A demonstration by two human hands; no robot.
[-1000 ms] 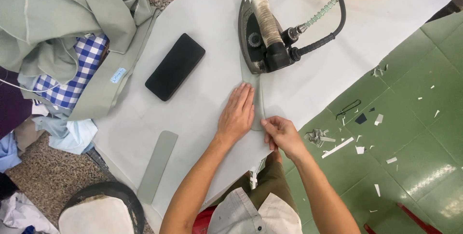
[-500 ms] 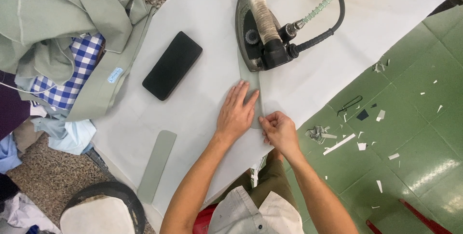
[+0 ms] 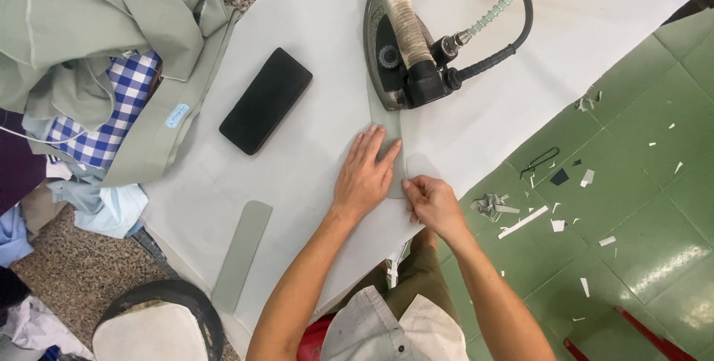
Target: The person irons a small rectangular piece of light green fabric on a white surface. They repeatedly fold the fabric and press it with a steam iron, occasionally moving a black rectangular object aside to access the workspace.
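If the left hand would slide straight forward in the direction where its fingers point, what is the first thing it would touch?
Most likely the iron. The left hand lies flat on the narrow strip of pale fabric, fingers pointing up the strip towards the iron's pointed nose, with only bare strip between them. The black phone lies off to the side.

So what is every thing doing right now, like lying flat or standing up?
Left hand: flat, pressing the fabric strip.
Right hand: pinching the strip's near end.
Fabric strip: flat, far end under the iron.
Iron: soleplate down on the white cloth, hose attached.
Phone: lying flat, screen dark.
Green garments: heaped, crumpled.
Second grey-green strip: flat, untouched.
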